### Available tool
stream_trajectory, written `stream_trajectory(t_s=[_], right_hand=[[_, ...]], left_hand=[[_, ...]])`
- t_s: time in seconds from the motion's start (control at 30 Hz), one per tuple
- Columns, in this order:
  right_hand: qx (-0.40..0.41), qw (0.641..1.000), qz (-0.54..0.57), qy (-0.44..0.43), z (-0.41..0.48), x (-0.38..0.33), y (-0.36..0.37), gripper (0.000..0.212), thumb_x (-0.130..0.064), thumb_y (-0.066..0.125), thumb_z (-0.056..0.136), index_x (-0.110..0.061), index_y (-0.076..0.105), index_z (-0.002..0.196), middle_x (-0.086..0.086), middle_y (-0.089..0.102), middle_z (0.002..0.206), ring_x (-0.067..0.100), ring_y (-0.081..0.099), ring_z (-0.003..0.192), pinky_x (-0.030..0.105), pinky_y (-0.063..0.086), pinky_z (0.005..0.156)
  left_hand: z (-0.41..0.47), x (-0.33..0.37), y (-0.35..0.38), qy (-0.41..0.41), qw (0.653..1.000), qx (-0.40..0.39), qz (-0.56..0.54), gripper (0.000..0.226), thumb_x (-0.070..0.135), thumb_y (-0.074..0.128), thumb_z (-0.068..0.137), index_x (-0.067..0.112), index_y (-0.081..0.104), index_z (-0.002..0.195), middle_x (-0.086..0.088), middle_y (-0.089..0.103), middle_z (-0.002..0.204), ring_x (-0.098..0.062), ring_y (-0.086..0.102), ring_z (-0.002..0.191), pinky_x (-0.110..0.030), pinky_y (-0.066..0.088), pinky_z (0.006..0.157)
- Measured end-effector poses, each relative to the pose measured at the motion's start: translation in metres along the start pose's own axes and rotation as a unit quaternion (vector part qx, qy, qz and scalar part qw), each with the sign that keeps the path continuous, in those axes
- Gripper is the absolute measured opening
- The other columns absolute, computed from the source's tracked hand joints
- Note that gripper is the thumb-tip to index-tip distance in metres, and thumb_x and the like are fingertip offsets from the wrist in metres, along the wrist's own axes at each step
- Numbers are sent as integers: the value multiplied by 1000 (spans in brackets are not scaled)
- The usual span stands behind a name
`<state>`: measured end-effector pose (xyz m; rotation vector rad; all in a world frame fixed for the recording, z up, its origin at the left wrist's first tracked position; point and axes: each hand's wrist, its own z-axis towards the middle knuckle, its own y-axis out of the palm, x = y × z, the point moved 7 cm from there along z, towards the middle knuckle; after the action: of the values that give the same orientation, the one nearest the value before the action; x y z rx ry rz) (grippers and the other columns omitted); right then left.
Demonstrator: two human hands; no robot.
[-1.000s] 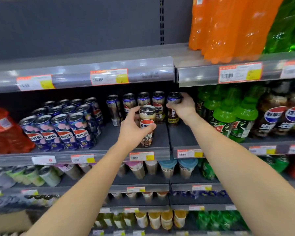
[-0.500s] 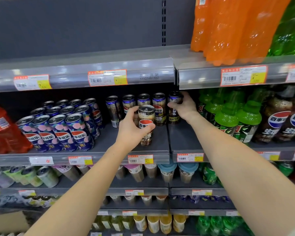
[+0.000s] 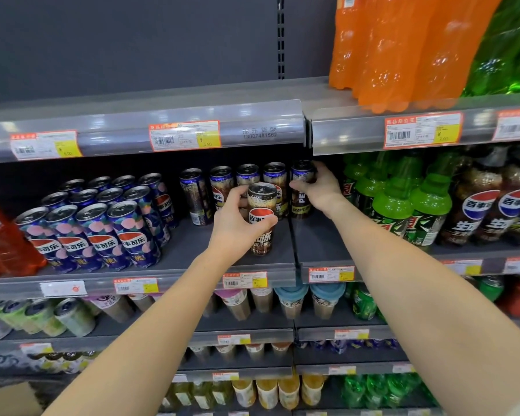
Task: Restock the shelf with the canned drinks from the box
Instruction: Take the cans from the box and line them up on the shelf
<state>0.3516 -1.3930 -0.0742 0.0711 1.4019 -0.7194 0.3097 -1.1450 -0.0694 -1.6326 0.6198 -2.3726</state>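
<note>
On the shelf [image 3: 192,253], left hand [image 3: 237,225] grips a brown can [image 3: 261,217], right hand [image 3: 320,190] another can [image 3: 301,187].

Brown-and-cream can [image 3: 261,217] – blue, pink-dotted cans [image 3: 102,232] – orange bottles [image 3: 403,49].

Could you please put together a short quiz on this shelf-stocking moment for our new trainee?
1. True or false: the left hand holds a brown Pepsi can in front of the back row of cans.
2. Which drinks stand just to the right of the right hand? A) blue peach Pepsi cans B) green-capped bottles C) orange bottles
3. Fill in: the right hand grips the end can at the ____ of that back row.
Key: 1 true; 2 B; 3 right.
</note>
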Motion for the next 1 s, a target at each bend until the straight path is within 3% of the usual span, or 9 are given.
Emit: stream_trajectory(t_s=[0.1, 0.2, 0.27, 0.4, 0.5, 0.6, 0.67, 0.83, 1.0], right_hand=[[-1, 999, -43, 9, -3, -4, -1, 70, -28, 84, 80, -16, 50, 141, 6, 65, 131, 25, 61, 121, 29, 47, 95], [13, 995, -98, 32, -11, -6, -5, 78, -35, 87, 76, -10, 47, 139, 10, 64, 132, 29, 60, 122, 31, 48, 95], [61, 992, -103, 33, -18, -7, -11, 76, -33, 85, 78, -5, 46, 136, 15, 63, 130, 32, 60, 120, 34, 49, 94], [191, 981, -20, -5, -48, -20, -31, 40, -27, 71, 91, -2, 56, 118, 15, 67, 108, 32, 64, 104, 27, 43, 81], [147, 987, 62, 1, -71, -33, -33, 22, -26, 67, 92, -11, 65, 108, -3, 68, 93, 19, 65, 94, 20, 45, 75], [29, 997, 74, 10, -89, -35, -20, 37, -38, 75, 86, -18, 64, 115, -4, 69, 104, 12, 65, 99, 29, 53, 88], [-3, 999, 44, 2, -98, -30, -18, 55, -37, 84, 78, -17, 60, 124, -1, 69, 112, 12, 66, 101, 31, 55, 89], [40, 998, 42, -13, -99, -24, -43, 57, -23, 89, 73, -17, 61, 122, 1, 72, 108, 17, 69, 100, 36, 59, 88], [92, 996, 4, 9, -90, -13, -61, 66, -19, 91, 71, -10, 60, 129, 6, 71, 118, 19, 67, 107, 38, 53, 98]], left_hand=[[1, 2, 4, 1, 1000, -7, -9, 86, 34, 92, 73, 32, 45, 145, 16, 63, 115, 7, 64, 99, -17, 50, 88], [4, 3, 9, 2, 1000, -13, -20, 86, 32, 93, 74, 31, 45, 146, 18, 64, 112, 9, 64, 96, -16, 51, 86], [5, 3, 14, 3, 1000, -14, -23, 88, 34, 93, 73, 31, 45, 146, 17, 65, 113, 6, 65, 98, -23, 55, 91], [9, 5, 28, 0, 999, -24, -34, 88, 37, 93, 70, 32, 46, 144, 16, 66, 114, 0, 68, 100, -34, 57, 96], [10, 15, 37, 7, 999, -24, -34, 88, 39, 93, 68, 30, 47, 143, 14, 66, 113, -3, 67, 99, -31, 57, 93], [11, 31, 48, 28, 998, -30, -43, 78, 28, 92, 73, 30, 50, 138, 17, 64, 103, 2, 65, 92, -19, 54, 83], [13, 39, 56, 45, 997, -34, -48, 69, 21, 87, 76, 28, 52, 135, 14, 67, 103, 1, 66, 91, -23, 56, 84], [12, 55, 70, 90, 989, -118, 0, 82, 28, 87, 78, 27, 44, 148, 10, 66, 123, 1, 65, 103, -22, 52, 91], [23, 50, 47, 146, 963, -103, 202, 75, 45, 76, 86, 26, 43, 150, -4, 56, 146, -25, 54, 133, -43, 49, 106]])
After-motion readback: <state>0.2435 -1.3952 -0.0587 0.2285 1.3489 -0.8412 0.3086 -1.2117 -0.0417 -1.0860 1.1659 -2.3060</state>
